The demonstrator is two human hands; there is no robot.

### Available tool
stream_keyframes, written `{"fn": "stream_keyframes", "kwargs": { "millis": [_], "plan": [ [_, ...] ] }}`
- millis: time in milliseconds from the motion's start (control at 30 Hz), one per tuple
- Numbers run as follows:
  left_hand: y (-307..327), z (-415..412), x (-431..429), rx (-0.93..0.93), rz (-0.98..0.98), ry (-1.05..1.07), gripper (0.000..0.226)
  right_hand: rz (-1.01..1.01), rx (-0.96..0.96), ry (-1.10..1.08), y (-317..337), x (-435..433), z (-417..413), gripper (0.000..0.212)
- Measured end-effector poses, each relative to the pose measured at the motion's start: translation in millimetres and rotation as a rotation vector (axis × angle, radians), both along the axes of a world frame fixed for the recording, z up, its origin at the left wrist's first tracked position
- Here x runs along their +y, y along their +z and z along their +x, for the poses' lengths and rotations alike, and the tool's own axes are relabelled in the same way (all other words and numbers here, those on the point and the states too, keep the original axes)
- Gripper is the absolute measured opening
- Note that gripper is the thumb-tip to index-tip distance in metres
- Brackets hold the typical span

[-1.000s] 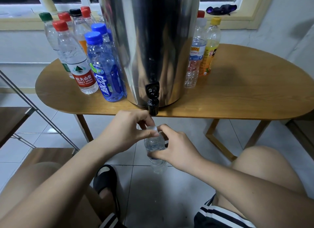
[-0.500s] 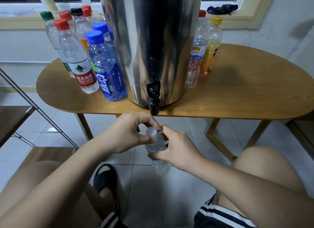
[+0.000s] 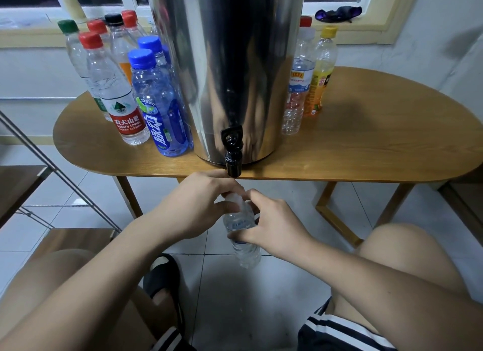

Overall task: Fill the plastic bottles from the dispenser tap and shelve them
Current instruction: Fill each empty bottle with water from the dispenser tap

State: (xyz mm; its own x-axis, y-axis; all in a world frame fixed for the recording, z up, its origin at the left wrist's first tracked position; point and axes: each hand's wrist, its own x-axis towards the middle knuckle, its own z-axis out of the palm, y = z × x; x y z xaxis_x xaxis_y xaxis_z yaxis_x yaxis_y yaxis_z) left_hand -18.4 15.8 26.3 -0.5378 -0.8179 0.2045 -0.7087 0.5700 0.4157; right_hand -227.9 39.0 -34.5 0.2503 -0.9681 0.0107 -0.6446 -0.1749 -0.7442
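Note:
A tall steel dispenser [image 3: 230, 63] stands on the wooden table [image 3: 366, 146], its black tap [image 3: 232, 154] hanging over the front edge. Just below the tap I hold a small clear plastic bottle [image 3: 244, 235] with water in it. My right hand [image 3: 271, 227] grips the bottle's body. My left hand [image 3: 198, 204] pinches the white cap [image 3: 234, 200] on the bottle's neck. Several capped bottles [image 3: 125, 94] stand left of the dispenser: red, green, black and blue caps. Right of it stand a clear bottle [image 3: 298, 83] and a yellow-capped one [image 3: 320, 73].
A metal-framed rack with wooden shelves [image 3: 23, 183] stands at the left. My bare knees [image 3: 407, 259] flank the bottle, and a black slipper [image 3: 164, 277] sits on the tiled floor. A window sill with a dark object [image 3: 338, 11] runs behind the table.
The bottle has risen slightly toward the tap and tilted. My left fingers have shifted around the cap while my right hand keeps its grip.

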Motion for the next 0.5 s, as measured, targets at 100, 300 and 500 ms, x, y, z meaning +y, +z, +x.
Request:
{"fn": "stream_keyframes", "kwargs": {
  "millis": [100,300,500],
  "plan": [
    [-0.8,0.4,-0.9,0.016,0.027,-0.025,0.033,0.01,0.007,-0.007,1.1,-0.1,-0.9,0.063],
    [-2.2,2.4,3.1,0.032,-0.035,0.05,0.046,-0.017,0.006,0.016,1.0,-0.5,0.5,0.067],
    [-4.9,-1.7,2.7,0.014,-0.105,0.146,0.033,-0.01,0.004,0.036,1.0,-1.3,2.0,0.064]
  ]
}}
